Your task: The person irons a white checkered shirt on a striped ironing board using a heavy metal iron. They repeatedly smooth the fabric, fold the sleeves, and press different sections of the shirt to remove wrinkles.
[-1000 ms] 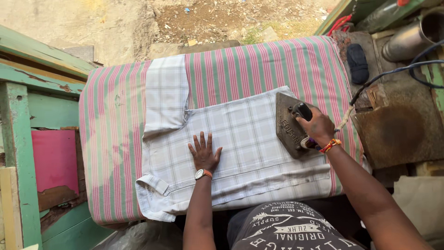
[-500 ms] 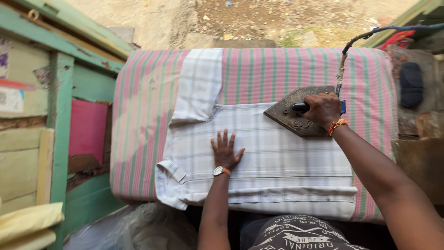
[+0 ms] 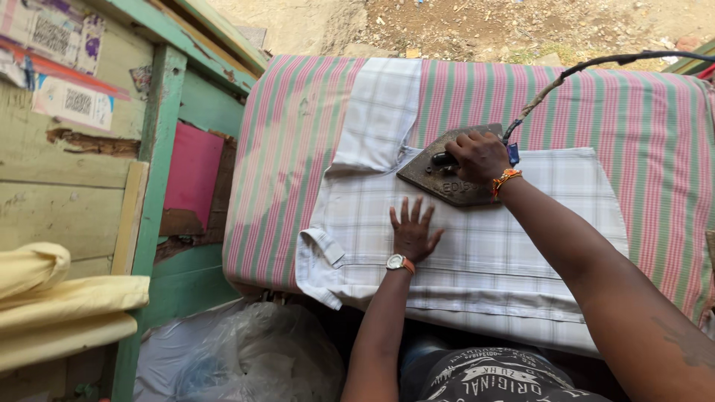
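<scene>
My right hand (image 3: pixel 480 156) grips the iron (image 3: pixel 450 175); my left hand (image 3: pixel 413 234), flat and spread, pins the shirt (image 3: pixel 484 246). Lingering could scorch it.

outdoor ironing stall | striped padded table (image 3: pixel 298 149) | dirt ground (image 3: pixel 484 26)

White checked shirt (image 3: pixel 477 253) lies flat; dark, heavy iron (image 3: pixel 445 173) (perhaps cast metal) rests on it.
</scene>
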